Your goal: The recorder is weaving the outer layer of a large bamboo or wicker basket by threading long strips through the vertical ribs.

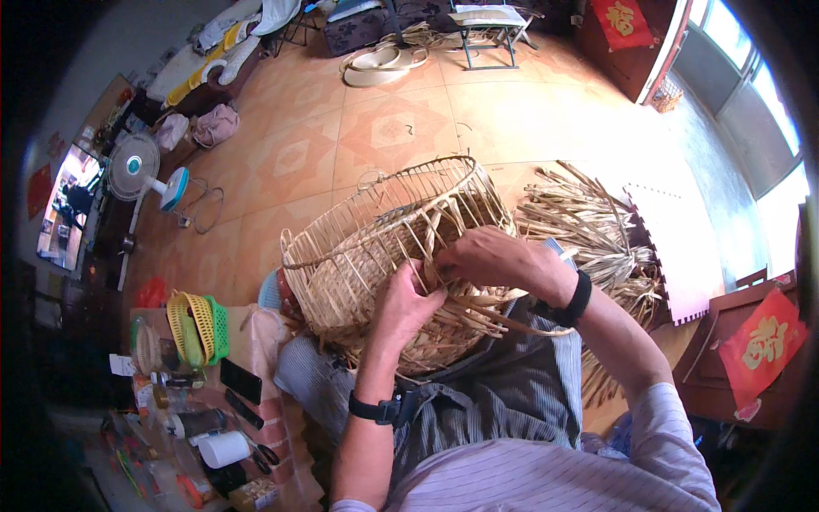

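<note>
A half-woven basket (324,286) of pale dried plant strips, with an open frame of upright rods along its top, rests tilted on my striped-trousered lap. My left hand (409,299) is at the basket's near side, thumb and fingers closed round the strips there. Just right of it and higher, my right hand (486,256) has curled fingers on a strip (433,226) at the frame; the fingertips are partly hidden. Loose strip ends (495,317) stick out below both hands.
A pile of dried strips (589,222) lies right, on a foam mat (678,303). At lower left a cluttered low table (290,465) holds a yellow basket (177,316), phone (241,381), scissors (264,454) and white cup (223,450). A fan (134,166) stands left; a folding stool (488,26) is at back.
</note>
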`<state>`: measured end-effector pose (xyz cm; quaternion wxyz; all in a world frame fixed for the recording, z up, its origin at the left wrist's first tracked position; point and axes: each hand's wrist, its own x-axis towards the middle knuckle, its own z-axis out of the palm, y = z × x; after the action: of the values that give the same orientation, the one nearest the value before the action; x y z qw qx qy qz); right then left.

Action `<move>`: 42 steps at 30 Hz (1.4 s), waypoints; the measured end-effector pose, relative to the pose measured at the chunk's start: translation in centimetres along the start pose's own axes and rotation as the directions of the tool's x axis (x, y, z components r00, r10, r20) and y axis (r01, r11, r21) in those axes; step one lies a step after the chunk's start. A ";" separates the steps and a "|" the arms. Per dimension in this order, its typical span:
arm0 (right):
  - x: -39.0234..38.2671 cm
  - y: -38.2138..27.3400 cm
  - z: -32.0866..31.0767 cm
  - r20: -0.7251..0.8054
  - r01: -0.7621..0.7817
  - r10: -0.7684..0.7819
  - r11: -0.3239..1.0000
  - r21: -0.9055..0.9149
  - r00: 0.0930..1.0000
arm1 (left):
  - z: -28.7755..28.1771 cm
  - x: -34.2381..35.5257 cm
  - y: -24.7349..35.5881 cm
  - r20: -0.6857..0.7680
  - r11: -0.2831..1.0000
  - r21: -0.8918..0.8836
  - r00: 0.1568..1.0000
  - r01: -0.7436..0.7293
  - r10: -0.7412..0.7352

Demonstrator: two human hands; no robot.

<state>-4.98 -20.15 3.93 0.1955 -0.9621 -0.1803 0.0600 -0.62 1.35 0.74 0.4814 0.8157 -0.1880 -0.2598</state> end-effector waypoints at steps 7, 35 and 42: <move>2.1 2.4 1.5 0.225 0.001 -0.035 0.989 0.149 0.974 | 0.6 0.4 -0.1 -0.023 0.999 0.042 0.999 0.027 -0.026; 1.9 -0.9 3.8 -0.561 -0.146 0.008 0.969 -0.201 0.827 | 0.3 0.1 1.6 -0.041 0.986 0.137 0.995 0.093 -0.088; 0.5 -0.3 1.6 -0.251 0.029 -0.029 1.000 -0.004 0.968 | 1.1 0.5 -0.2 -0.127 0.998 0.035 0.990 0.059 -0.054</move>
<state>-4.93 -19.14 2.58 0.2174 -0.9593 -0.1681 -0.0651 -0.84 0.40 0.01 0.4689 0.8447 -0.1390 -0.2176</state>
